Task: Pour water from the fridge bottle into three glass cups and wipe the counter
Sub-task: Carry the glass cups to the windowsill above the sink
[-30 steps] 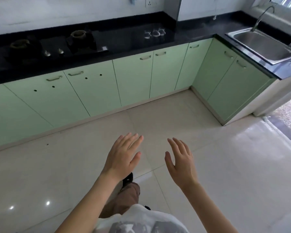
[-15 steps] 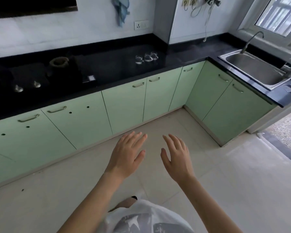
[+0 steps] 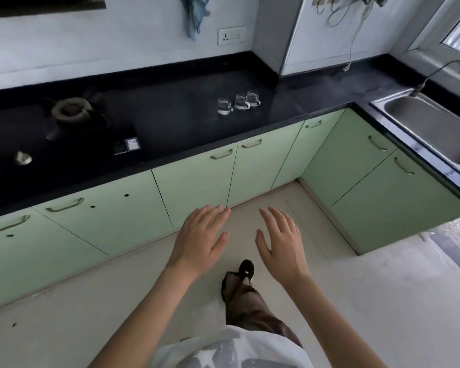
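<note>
Three small glass cups (image 3: 239,102) with handles stand in a row on the black counter (image 3: 175,120), past the middle. A blue cloth (image 3: 194,14) hangs on the wall above the counter. My left hand (image 3: 199,240) and my right hand (image 3: 280,240) are held out flat over the floor in front of the green cabinets, fingers apart, holding nothing. Both hands are well short of the counter and the cups. No bottle and no fridge are in view.
A gas hob with a burner (image 3: 69,110) and knobs fills the counter's left part. A steel sink (image 3: 430,131) with a tap sits in the right wing of the L-shaped counter. Green cabinet doors (image 3: 194,187) run below. A wall socket (image 3: 231,35) and dangling cables are above.
The counter and cabinets have come closer and the view has tilted up to show the wall and cloth. A foot has stepped forward. Both hands stay flat and empty.
</note>
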{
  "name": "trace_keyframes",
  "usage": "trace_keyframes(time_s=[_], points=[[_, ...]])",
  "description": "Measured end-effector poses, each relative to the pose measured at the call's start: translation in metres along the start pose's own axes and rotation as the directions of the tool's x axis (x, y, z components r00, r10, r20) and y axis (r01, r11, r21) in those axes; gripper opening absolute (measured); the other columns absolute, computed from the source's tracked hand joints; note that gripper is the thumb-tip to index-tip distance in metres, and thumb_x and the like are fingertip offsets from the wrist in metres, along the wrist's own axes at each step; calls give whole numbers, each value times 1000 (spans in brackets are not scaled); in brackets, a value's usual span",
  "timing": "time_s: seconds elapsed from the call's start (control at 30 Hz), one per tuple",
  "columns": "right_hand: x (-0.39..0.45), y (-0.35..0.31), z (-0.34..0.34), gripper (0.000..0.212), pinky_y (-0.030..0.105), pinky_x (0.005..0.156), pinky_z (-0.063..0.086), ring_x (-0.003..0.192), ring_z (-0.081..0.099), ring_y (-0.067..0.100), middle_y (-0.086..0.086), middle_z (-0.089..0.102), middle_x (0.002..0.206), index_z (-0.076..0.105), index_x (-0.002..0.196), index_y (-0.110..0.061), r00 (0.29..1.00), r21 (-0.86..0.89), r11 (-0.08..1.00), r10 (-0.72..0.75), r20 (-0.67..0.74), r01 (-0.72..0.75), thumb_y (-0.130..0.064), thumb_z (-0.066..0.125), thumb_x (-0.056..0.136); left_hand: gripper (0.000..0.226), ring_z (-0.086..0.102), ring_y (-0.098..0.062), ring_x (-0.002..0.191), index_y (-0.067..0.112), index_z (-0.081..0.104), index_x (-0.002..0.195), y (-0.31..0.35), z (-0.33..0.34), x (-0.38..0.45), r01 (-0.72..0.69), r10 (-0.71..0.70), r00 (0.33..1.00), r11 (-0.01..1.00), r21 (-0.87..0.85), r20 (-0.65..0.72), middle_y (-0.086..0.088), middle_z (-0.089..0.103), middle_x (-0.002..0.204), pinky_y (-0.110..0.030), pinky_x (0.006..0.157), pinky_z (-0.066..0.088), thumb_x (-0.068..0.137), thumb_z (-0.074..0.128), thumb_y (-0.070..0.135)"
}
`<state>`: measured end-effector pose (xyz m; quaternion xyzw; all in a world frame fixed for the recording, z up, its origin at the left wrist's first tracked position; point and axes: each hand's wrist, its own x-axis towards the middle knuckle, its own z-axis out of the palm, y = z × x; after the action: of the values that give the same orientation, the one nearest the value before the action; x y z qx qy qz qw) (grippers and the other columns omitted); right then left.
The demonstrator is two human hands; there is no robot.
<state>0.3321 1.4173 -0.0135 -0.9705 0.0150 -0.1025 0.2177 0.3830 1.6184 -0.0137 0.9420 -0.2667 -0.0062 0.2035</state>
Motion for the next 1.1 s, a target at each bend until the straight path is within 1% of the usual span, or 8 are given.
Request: trace_keyframes(time_s=[0.17, 0.3, 0.47, 0.63, 0.83, 0.93, 1.0, 1.1], points=[[87, 42, 10, 45, 46, 107, 36, 132, 44, 32, 12, 52, 141, 51, 138, -9, 998, 25, 999, -44, 47, 43, -21, 57, 95, 55, 42, -27, 136, 15, 45, 143, -8, 17, 81, 44, -44, 999, 999, 15, 17, -5, 49, 144, -42, 115, 28, 97, 29, 41], [167, 74, 0, 46, 48, 109, 35, 135, 41, 32, 11, 49, 143, 49, 141, -11, 995, 37, 998, -59, 75, 56, -24, 53, 97, 50, 41, -25, 137, 17, 44, 144, -10, 14, 160, 98, -97, 995, 995, 20, -14, -4, 48, 145, -41, 115, 29, 98, 40, 35], [252, 105, -13, 46, 50, 108, 36, 136, 40, 34, 13, 48, 144, 48, 141, -9, 992, 44, 996, -87, 88, 83, -21, 54, 97, 52, 48, -26, 130, 15, 50, 139, -14, 0, 241, 142, -140, 988, 989, 32, -64, -4, 55, 138, -41, 110, 37, 96, 34, 39], [307, 125, -5, 45, 49, 107, 37, 132, 43, 35, 15, 51, 140, 50, 138, -5, 993, 57, 996, -79, 92, 74, -17, 57, 95, 53, 51, -30, 127, 13, 52, 138, -31, 4, 292, 181, -179, 982, 983, 35, -58, -6, 57, 136, -43, 107, 39, 94, 34, 38], [356, 140, 35, 46, 45, 109, 36, 133, 43, 33, 12, 50, 142, 49, 140, -10, 983, 23, 999, -52, 179, 49, -22, 54, 96, 54, 51, -28, 128, 13, 52, 138, -71, 27, 343, 184, -185, 983, 982, 40, 13, -6, 56, 137, -41, 107, 39, 96, 32, 40], [390, 146, 54, 47, 44, 109, 36, 135, 41, 30, 10, 48, 145, 46, 142, -13, 975, -3, 1000, -28, 219, 30, -25, 51, 98, 49, 44, -25, 133, 15, 47, 143, -100, 37, 373, 192, -193, 981, 981, 21, 35, -3, 51, 142, -39, 113, 33, 99, 42, 35], [416, 148, 62, 47, 44, 109, 37, 134, 42, 30, 9, 48, 144, 47, 142, -13, 975, -12, 1000, -5, 223, 8, -26, 51, 98, 48, 47, -27, 131, 14, 49, 141, -118, 38, 399, 168, -169, 985, 986, 12, 37, -6, 53, 140, -40, 111, 35, 96, 48, 32], [460, 153, 69, 46, 48, 105, 41, 130, 46, 34, 14, 53, 138, 52, 138, -8, 979, -16, 1000, 13, 201, -9, -20, 58, 94, 49, 49, -30, 129, 12, 51, 140, -141, 30, 445, 130, -130, 991, 991, 24, 20, -8, 55, 138, -41, 110, 36, 94, 56, 29]])
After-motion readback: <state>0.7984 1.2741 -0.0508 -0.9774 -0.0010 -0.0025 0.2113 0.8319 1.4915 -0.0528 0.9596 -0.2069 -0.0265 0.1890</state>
